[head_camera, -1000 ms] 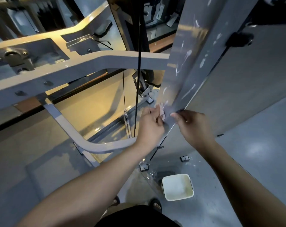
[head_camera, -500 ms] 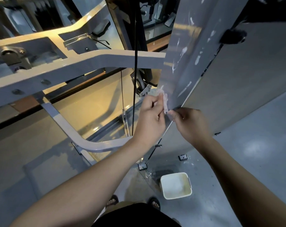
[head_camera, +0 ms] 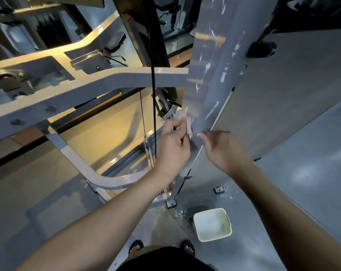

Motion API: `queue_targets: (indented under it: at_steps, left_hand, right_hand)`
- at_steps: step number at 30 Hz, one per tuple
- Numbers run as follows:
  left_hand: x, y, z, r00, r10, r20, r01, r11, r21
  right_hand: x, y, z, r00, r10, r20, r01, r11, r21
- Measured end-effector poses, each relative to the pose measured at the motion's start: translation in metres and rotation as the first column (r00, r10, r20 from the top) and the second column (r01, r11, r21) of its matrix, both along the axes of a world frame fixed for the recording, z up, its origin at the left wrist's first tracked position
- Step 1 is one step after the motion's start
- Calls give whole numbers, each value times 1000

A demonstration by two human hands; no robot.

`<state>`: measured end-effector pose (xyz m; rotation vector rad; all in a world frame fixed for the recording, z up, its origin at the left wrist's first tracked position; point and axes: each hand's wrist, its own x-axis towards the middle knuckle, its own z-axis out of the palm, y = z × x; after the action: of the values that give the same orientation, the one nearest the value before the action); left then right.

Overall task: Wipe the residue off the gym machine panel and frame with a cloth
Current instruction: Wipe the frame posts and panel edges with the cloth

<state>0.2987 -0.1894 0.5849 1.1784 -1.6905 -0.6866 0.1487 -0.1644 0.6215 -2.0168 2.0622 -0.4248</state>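
A tall grey machine panel (head_camera: 214, 61) rises at the centre right, streaked with white residue (head_camera: 206, 68). My left hand (head_camera: 173, 145) pinches a small pale cloth (head_camera: 189, 125) and presses it against the panel's lower left edge. My right hand (head_camera: 224, 151) rests on the panel's lower part just right of the cloth, thumb pointing at it, holding nothing that I can see. The pale grey frame (head_camera: 99, 83) runs across the left, level with the panel's middle.
A white square bucket (head_camera: 212, 224) stands on the grey floor at the lower right, next to my sandalled feet (head_camera: 135, 247). Black cables (head_camera: 154, 106) hang vertically just left of my left hand. A curved frame tube (head_camera: 83, 165) bends below the left forearm.
My left hand has slid the cloth a little upward along the panel's edge. The right hand stayed on the panel beside it.
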Motion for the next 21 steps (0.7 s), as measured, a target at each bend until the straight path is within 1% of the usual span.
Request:
queue_targets:
  at_steps: [2, 3, 4, 6, 7, 8, 10, 12, 13, 16, 18, 21]
  left_hand:
    - [-1, 0, 8, 1000, 1, -23, -3, 995, -102]
    - [-1, -3, 6, 1000, -14, -1, 14, 992, -126]
    - [0, -6, 1, 999, -27, 42, 32, 993, -110]
    - [3, -13, -7, 991, -52, 121, 49, 999, 23]
    - [4, -12, -9, 991, -55, 120, 48, 997, 66]
    - [4, -10, -6, 995, -42, 95, 37, 998, 53]
    - [4, -3, 8, 999, -26, 38, 29, 998, -63]
    - [2, -2, 9, 997, -43, 59, 53, 983, -175]
    - [3, -4, 6, 995, -50, 89, 65, 982, -179]
    - [7, -3, -4, 988, -50, 149, 60, 996, -64]
    - [7, 0, 1, 992, -63, 111, 69, 996, -53]
    - [2, -20, 19, 998, -43, 43, 47, 993, -104]
  right_hand:
    - [-1, -1, -3, 999, -24, 23, 24, 999, 22]
    - [-1, -2, -5, 999, -25, 33, 25, 999, 21]
    - [-2, -3, -7, 999, -24, 35, 24, 1000, 14]
    - [-1, -4, -7, 999, -27, 19, 27, 1000, 4]
    - [-1, -5, -7, 1000, -23, 8, 23, 1000, 9]
    - [-1, -5, -7, 1000, -20, 0, 20, 1000, 16]
    - [-1, -5, -8, 1000, -8, -6, 8, 1000, 6]
    - [-3, -6, -12, 1000, 15, -17, -15, 999, -35]
    - [-3, -6, -12, 1000, 17, -12, -17, 999, -41]
    - [-3, -6, -13, 1000, 21, -5, -21, 998, -67]
    - [-4, -6, -13, 1000, 17, 11, -16, 997, -74]
    - [-3, -6, -14, 999, 1, 43, 1, 999, -49]
